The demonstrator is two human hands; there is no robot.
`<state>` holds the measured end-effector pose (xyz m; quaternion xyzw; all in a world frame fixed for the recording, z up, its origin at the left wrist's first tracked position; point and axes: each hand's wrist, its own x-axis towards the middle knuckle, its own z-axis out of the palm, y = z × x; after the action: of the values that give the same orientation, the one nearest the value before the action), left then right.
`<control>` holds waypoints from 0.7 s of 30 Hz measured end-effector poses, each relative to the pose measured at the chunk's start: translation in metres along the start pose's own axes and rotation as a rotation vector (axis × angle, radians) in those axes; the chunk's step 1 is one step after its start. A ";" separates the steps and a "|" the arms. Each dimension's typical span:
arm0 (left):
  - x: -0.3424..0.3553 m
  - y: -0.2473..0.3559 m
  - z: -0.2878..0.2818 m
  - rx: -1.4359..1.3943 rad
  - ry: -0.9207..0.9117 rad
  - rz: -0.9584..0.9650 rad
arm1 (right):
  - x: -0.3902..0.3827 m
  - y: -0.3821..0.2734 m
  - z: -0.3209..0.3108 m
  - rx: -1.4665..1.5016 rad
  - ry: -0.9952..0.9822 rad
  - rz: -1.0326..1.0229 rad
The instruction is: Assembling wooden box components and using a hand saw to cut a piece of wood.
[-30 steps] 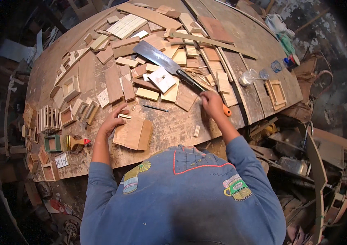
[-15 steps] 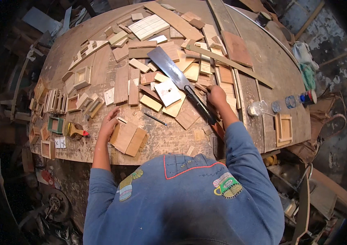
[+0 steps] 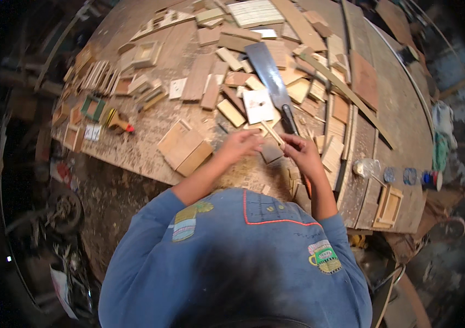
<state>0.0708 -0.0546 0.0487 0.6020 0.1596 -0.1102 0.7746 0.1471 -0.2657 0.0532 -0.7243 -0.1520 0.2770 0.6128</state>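
Observation:
Between the thumb and fingers of my right hand (image 3: pixel 302 153) is a thin pale wooden stick (image 3: pixel 271 132), its far end pointing toward a white-faced square block (image 3: pixel 258 106) with a dark hole. My left hand (image 3: pixel 241 144) is slightly blurred, its fingers stretched toward the stick but holding nothing that I can see. Just beyond my right hand lies a handsaw (image 3: pixel 268 71) with a wide blade; its dark handle runs partly behind that hand. A small wooden box (image 3: pixel 185 147) sits left of my left hand, near the table's front edge.
Offcuts and boards (image 3: pixel 198 76) crowd the worktable's middle. At left are small wooden boxes (image 3: pixel 93 108) and a paintbrush (image 3: pixel 117 121) with a red-tipped handle. A long strip (image 3: pixel 352 104) crosses at right, near a plastic-wrapped cup (image 3: pixel 366 168) and a shallow wooden tray (image 3: pixel 389 206).
My left hand has left the small box and moved right, near my right hand. The right hand has come nearer to me with the stick in it. The whole view has shifted.

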 end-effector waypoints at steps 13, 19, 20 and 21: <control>-0.007 -0.057 0.030 -0.223 0.110 -0.235 | -0.039 0.024 0.026 -0.566 -0.060 -0.268; -0.001 -0.056 0.036 -0.181 0.086 -0.180 | -0.034 0.017 0.020 -0.677 -0.068 -0.352; -0.001 -0.056 0.037 -0.180 0.079 -0.135 | -0.031 0.022 0.019 -0.596 -0.051 -0.366; 0.000 -0.056 0.036 -0.184 0.083 -0.136 | -0.028 0.025 0.017 -0.516 -0.035 -0.378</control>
<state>0.0549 -0.1037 0.0065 0.5203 0.2416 -0.1223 0.8099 0.1117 -0.2728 0.0337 -0.8099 -0.3598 0.1229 0.4467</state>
